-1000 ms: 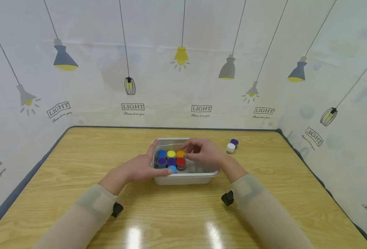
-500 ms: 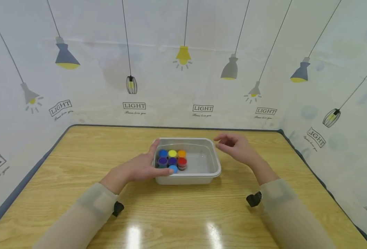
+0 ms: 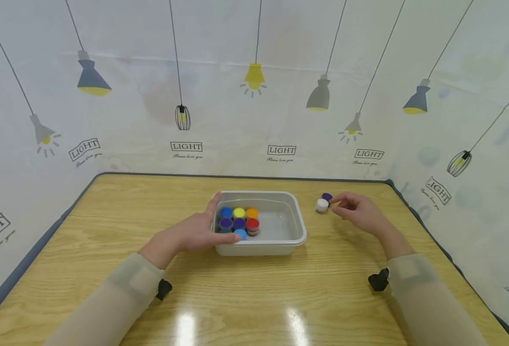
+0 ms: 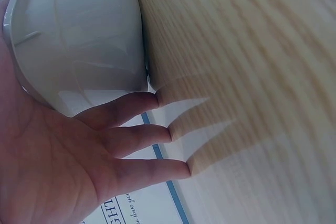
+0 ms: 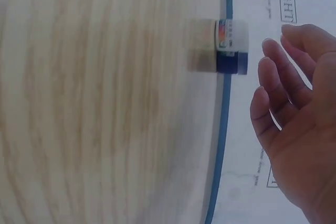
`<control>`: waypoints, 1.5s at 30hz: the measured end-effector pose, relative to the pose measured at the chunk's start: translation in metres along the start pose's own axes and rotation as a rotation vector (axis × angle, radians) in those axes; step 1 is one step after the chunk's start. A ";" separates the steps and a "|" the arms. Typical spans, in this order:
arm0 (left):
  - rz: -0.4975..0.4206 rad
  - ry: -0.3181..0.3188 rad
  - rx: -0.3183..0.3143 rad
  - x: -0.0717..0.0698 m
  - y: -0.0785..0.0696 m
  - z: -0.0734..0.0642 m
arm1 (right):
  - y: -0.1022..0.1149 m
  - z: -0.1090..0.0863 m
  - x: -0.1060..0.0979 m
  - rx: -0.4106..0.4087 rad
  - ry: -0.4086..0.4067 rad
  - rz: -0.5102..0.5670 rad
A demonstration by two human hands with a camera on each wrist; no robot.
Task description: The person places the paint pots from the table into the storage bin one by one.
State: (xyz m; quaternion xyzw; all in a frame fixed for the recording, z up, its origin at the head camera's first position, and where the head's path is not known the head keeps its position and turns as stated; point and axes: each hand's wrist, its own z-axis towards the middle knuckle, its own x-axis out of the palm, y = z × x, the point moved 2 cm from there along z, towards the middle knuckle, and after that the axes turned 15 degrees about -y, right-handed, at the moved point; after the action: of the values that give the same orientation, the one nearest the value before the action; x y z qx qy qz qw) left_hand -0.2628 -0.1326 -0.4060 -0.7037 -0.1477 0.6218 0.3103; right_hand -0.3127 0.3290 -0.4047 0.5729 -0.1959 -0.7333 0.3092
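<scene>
A white plastic tray [image 3: 280,249] stands at mid-table, with several small paint jars [image 3: 239,213] grouped in its left half, their lids blue, yellow, orange, purple, red and light blue. My left hand [image 3: 194,232] spans the tray's left end, thumb over the front rim and index finger at the back corner. In the left wrist view the other fingers [image 4: 152,174] extend straight down to the table. Right of the tray stand a white jar [image 3: 321,205] and a purple-lidded jar [image 3: 327,197]. My right hand [image 3: 360,211] is beside them, fingers loosely bent, gripping nothing.
The wooden table [image 3: 254,293] has a dark edge strip [image 3: 280,179] along the back and sides. A pale wall sheet [image 3: 220,96] printed with hanging lamps rises behind and at both sides. The right half of the tray shows its bare floor.
My right hand has left the inside of the tray and moved right to the two jars on the table. My left hand keeps its place on the tray.
</scene>
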 end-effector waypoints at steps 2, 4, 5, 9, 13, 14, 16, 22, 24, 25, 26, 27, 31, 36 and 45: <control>0.004 -0.001 0.003 0.000 0.000 0.000 | -0.005 0.001 -0.001 0.005 0.006 -0.007; 0.006 -0.001 0.005 0.000 -0.001 0.000 | -0.007 0.002 -0.001 0.009 0.016 -0.016; 0.008 -0.002 0.005 0.000 -0.001 0.000 | -0.008 0.003 0.000 0.008 0.023 -0.021; 0.008 -0.004 0.006 0.000 -0.002 0.000 | -0.011 0.009 0.005 0.021 0.062 -0.057; 0.004 -0.006 0.006 0.001 -0.001 0.001 | -0.012 0.016 0.010 0.025 0.086 -0.074; 0.003 -0.006 0.006 0.001 -0.001 0.002 | -0.012 0.017 0.011 0.023 0.088 -0.075; 0.004 -0.007 0.009 0.001 0.000 0.002 | -0.011 0.020 0.014 0.012 0.091 -0.080; 0.001 -0.007 0.018 0.002 0.001 0.003 | -0.011 0.024 0.018 -0.001 0.119 -0.108; 0.002 -0.007 0.018 0.002 0.001 0.003 | -0.012 0.024 0.019 0.006 0.125 -0.111; 0.003 -0.007 0.016 0.002 0.001 0.003 | -0.013 0.025 0.020 0.009 0.126 -0.111; 0.003 -0.008 0.015 0.002 0.001 0.002 | -0.013 0.025 0.020 0.006 0.128 -0.112; 0.004 -0.008 0.013 0.002 0.001 0.002 | -0.013 0.025 0.021 0.004 0.129 -0.111; 0.006 -0.012 0.006 0.001 0.001 0.002 | -0.013 0.025 0.022 0.030 0.141 -0.095; 0.008 -0.014 0.005 0.001 0.001 0.001 | -0.009 0.023 0.025 0.071 0.167 -0.047; 0.016 -0.012 0.009 0.000 0.000 -0.001 | -0.005 0.015 0.025 0.078 0.192 -0.009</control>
State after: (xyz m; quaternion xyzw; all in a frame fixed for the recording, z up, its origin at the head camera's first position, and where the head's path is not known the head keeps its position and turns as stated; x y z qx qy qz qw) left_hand -0.2622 -0.1325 -0.4057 -0.7000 -0.1411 0.6290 0.3074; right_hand -0.3325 0.3145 -0.4222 0.6533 -0.1911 -0.6682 0.3005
